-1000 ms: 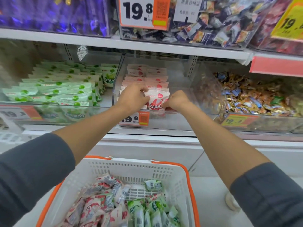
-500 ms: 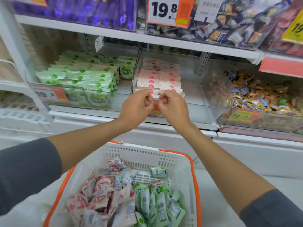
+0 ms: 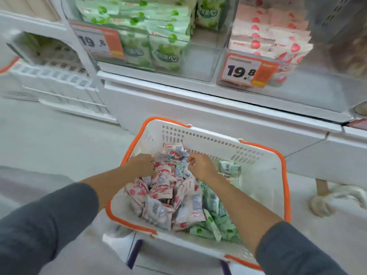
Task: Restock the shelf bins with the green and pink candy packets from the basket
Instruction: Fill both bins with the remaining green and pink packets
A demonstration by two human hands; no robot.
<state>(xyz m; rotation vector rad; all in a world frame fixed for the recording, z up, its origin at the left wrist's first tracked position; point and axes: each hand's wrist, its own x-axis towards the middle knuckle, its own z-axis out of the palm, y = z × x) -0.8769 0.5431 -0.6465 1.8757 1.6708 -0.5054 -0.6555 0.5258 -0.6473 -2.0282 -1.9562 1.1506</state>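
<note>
Head view: my right grip (image 3: 202,165) pinches the crinkled edge of one of the pink packets (image 3: 164,193) at the far top of the heap, thumb and forefinger closed on it. My left grip (image 3: 142,164) is just to its left, fingers curled down into the same heap. Its tips are buried among the wrappers and blurred, so I cannot tell whether it has hold of anything. The two grips are near each other, with the topmost packets between them.

The pink packets fill the left and middle of the basket (image 3: 285,175), a white one with an orange rim. They lie jumbled, some showing barcodes. The green packets (image 3: 213,219) lie along the right side of the pink heap, under my right forearm, with one more at the far right beside my right wrist.

Beyond the basket, up on the shelf, the green bin (image 3: 204,60) stands on the left, holding stacked green packs (image 3: 158,22). The pink bin (image 3: 317,86) stands on the right, holding rows of pink packs (image 3: 274,36). On the pink bin's front hangs a price tag (image 3: 248,71) reading 19.8. My sleeves (image 3: 49,225) are dark grey.
</note>
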